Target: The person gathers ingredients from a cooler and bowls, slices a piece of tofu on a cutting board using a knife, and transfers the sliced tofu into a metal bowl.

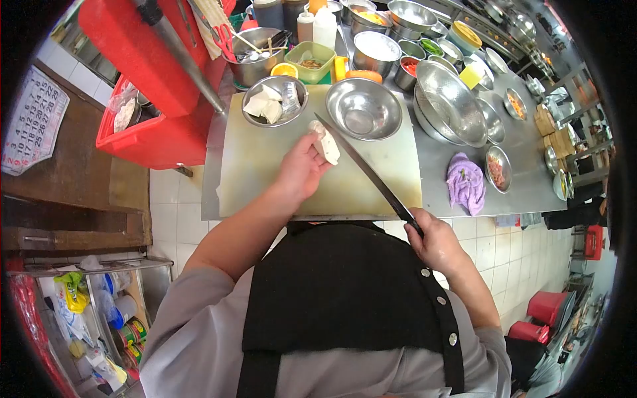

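My left hand (302, 166) is closed around a pale white chunk of food (324, 142), soft-looking like tofu or fresh cheese; its exact kind is unclear. In my right hand (432, 240) is the black handle of a long knife (369, 171). The blade slants up and left over the cutting board (265, 189), its tip close to the chunk; whether they touch I cannot tell. Behind my left hand, a steel bowl (248, 118) holds similar white pieces (264, 103) and some clear plastic. An empty steel bowl (363, 114) stands to its right on the board.
A purple cloth (466, 184) lies right of the board, beside a small bowl of chopped food (498, 170). Large stacked steel bowls (451, 99) and several ingredient containers crowd the back. A green tub (312, 61) and squeeze bottles (324, 28) stand behind the board. Red bins (156, 136) are at left.
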The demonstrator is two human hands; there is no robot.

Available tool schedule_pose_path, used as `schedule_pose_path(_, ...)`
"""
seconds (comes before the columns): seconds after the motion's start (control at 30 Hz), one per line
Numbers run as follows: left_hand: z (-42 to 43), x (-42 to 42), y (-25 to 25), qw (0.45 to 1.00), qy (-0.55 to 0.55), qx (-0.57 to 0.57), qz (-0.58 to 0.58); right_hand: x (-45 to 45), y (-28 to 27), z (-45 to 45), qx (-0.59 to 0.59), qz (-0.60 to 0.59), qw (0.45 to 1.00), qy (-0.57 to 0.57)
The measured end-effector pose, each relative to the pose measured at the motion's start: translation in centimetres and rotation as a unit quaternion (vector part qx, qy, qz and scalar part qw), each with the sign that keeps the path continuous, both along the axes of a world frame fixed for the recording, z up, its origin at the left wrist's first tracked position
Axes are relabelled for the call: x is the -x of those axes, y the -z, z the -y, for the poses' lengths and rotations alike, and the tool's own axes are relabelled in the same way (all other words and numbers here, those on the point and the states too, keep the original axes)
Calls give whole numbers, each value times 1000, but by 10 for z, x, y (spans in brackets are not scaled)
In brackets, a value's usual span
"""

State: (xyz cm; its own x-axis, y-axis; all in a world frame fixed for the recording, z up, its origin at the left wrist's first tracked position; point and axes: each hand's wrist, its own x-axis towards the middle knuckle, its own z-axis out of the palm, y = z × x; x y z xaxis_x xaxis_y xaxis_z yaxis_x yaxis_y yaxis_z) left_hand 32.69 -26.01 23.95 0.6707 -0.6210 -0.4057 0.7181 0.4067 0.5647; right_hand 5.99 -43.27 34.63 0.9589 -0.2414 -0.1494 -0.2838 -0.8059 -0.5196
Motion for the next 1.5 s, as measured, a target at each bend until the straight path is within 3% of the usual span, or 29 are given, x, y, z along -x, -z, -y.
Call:
schedule_pose_path(0.43, 5, 7, -18, 1000, -27, -9, 12, -7, 3, 0, 54, -26, 997, -39)
schedule_pose_path(0.8, 2, 15, 4, 999, -20, -39, -17, -7, 37, 7, 52, -120, 988, -83)
schedule_pose_path(0.9, -4, 9, 10, 999, 11, -44, -4, -10, 21, 18, -187, -137, 970, -69)
schedule_pose_path(1.0, -23, -1, 9, 997, 67, -31, -10, 0, 35, 33, -431, -189, 882, 18)
schedule_pose_path(1.13, -51, -3, -4, 993, 95, -51, -40, 10, 37, 33, -387, -178, 904, 37)
schedule_pose_path(1.23, -76, -31, 5, 978, 193, 81, -5, 17, 31, 32, -388, -174, 904, 50)
schedule_pose_path(1.27, -73, -39, -1, 981, 163, -31, 99, 21, 29, 33, -384, -171, 906, 54)
schedule_pose_path(1.33, -59, -42, -58, 920, 86, -245, 293, 32, 27, 37, -381, -149, 911, 57)
schedule_pose_path(1.4, -42, -58, -86, 731, 36, -437, 523, 39, 18, 40, -374, -141, 914, 64)
schedule_pose_path(1.5, -20, -102, -80, 529, 1, -500, 685, 48, 18, 46, -327, -132, 933, 67)
